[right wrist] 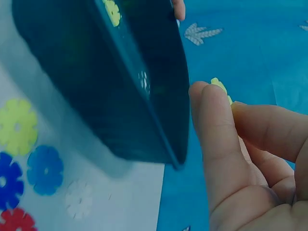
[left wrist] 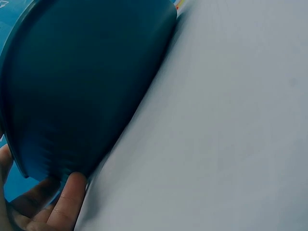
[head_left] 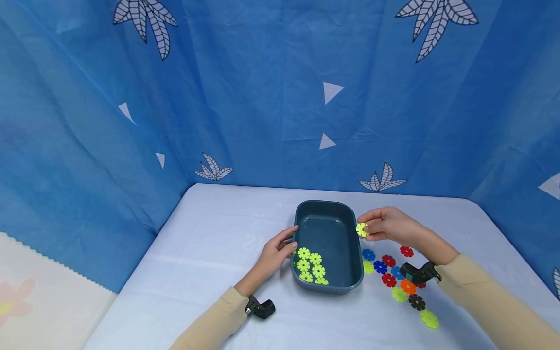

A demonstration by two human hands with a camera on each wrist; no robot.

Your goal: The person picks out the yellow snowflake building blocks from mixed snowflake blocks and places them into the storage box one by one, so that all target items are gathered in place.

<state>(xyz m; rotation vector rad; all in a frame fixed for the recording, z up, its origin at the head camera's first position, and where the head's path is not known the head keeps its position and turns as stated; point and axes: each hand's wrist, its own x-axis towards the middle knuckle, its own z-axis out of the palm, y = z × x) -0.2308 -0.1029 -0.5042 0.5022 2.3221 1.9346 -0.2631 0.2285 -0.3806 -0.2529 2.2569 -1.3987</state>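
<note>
Your right hand (head_left: 389, 226) pinches a yellow disc (head_left: 360, 230) at its fingertips, just beside the right edge of the bin (head_left: 334, 243). Your left hand (head_left: 272, 253) rests loosely spread fingers against its left edge; more yellow discs (head_left: 304, 265) lie in its near left corner.

Ugh, on my right-wrist feed the right grip (right wrist: 243, 190) mostly hides the yellow-green notched plastic disc (right wrist: 219, 83); left-wrist crops the dark teal plastic tub (left wrist: 91, 86).
</note>
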